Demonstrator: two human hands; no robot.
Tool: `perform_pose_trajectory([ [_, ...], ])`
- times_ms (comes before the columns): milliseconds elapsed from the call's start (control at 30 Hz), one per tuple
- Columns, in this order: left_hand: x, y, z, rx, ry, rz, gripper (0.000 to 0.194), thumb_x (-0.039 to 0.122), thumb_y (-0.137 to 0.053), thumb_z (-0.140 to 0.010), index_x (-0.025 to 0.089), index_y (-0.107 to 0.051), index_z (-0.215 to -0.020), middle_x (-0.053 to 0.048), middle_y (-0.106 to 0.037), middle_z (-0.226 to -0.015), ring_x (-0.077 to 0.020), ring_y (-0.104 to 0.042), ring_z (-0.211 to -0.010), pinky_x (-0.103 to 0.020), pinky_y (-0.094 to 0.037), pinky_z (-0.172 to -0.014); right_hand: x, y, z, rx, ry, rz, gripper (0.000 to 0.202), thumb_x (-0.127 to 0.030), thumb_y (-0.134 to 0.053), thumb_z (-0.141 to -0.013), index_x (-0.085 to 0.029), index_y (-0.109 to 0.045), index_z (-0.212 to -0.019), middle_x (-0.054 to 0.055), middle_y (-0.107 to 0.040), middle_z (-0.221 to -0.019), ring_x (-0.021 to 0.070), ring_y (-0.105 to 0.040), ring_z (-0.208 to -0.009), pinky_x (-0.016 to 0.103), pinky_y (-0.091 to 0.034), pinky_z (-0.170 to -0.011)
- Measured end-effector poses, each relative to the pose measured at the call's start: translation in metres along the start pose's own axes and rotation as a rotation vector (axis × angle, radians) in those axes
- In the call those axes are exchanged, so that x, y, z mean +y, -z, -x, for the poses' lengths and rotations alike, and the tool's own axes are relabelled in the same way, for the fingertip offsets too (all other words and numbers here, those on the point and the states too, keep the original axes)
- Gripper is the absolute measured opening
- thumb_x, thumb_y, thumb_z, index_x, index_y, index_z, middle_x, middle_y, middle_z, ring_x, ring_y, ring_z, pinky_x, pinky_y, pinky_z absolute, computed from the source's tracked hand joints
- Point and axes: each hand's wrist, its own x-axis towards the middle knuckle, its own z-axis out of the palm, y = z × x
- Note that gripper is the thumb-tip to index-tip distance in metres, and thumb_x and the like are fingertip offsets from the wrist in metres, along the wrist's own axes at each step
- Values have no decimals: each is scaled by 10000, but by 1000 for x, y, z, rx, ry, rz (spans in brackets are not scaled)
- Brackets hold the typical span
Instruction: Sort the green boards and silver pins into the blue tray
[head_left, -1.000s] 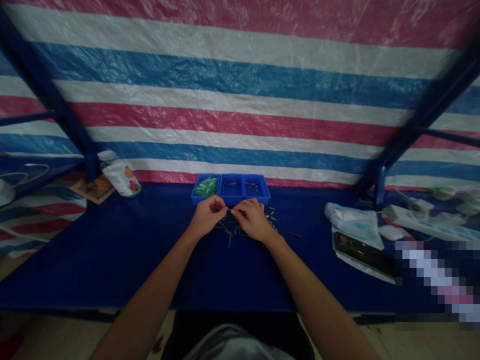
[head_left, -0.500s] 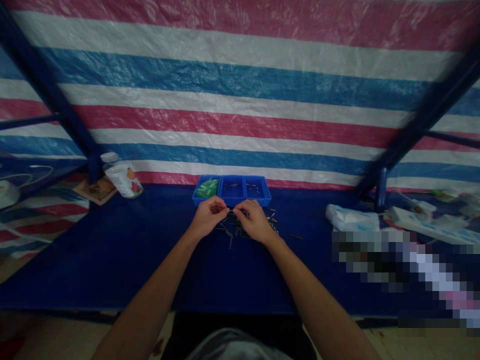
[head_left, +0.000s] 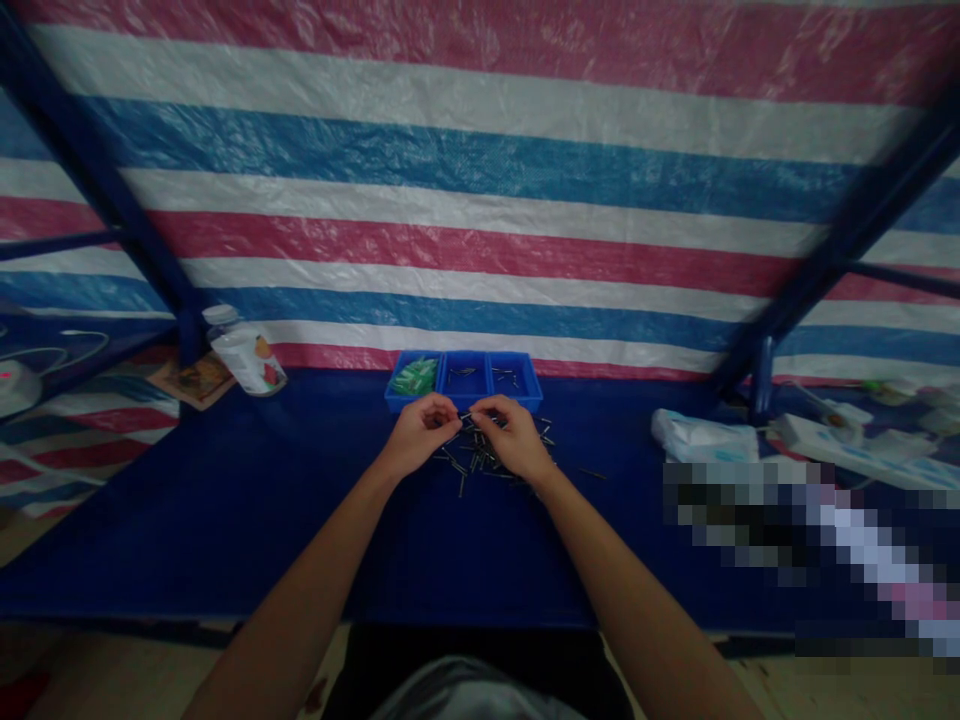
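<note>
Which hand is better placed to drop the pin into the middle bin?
Probably the right hand: its fingertips pinch the pin just below the middle bin; left hand sits slightly farther left.

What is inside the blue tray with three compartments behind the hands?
The blue tray holds green pieces in its left compartment and a few small dark pins in the other two. The near edge is partly covered by fingers.
</note>
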Motion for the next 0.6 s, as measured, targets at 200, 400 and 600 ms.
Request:
perform_pose_trajectory([
  [200, -1, 0, -1, 19, 5, -26, 179, 295, -692, -695, 181, -591, -789, -2, -638, -738, -129, -578, -675, -264, -447, -638, 3, -2, 0, -24, -17, -10, 137, -291, -614, -857, -234, -716, -927, 33, -723, -912, 180, -636, -874, 342, -464, -824],
  [400, 0, 0, -1, -1, 13, -8, 186, 295, -696, -691, 179, -595, -796, -2, -639, -741, -126, -577, -672, -264, -447, -638, 3, -2, 0, -31, -49, -64, 146, -286, -603, -846, -227, -717, -914, 34, -732, -911, 179, -647, -858, 329, -473, -791],
  [600, 1, -1, 0, -29, 36, 26, 176, 268, -705, -687, 171, -600, -790, 7, -639, -734, -112, -567, -643, -250, -434, -618, 0, -1, -1, -52, -74, -97, 137, -245, -593, -827, -217, -719, -874, 23, -735, -862, 169, -647, -812, 313, -473, -771],
])
